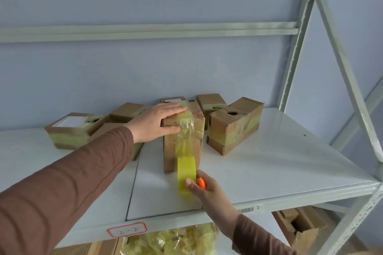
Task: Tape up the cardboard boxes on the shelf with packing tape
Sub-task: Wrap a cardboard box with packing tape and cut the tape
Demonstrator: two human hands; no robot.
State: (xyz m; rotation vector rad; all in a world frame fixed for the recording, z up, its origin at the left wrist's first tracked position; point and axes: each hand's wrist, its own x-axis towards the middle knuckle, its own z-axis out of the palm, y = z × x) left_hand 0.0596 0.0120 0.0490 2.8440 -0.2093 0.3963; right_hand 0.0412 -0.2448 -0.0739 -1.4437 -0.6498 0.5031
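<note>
Bare white metal shelf (259,172) lies open to the front and right of the upright brown cardboard box (186,143). Taped cardboard cartons crowd behind and left (70,130), another just right (234,126) (a narrow gap between). A diagonal grey steel brace (348,80) bars the right end.

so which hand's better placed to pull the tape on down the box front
Right hand: it grips the yellow tape roll below the box. Left hand lies flat, pinning the tape on top.

Probably a stockroom, metal shelving (269,174), labelled shelf tag (126,229), taped cardboard boxes (234,125)
</note>
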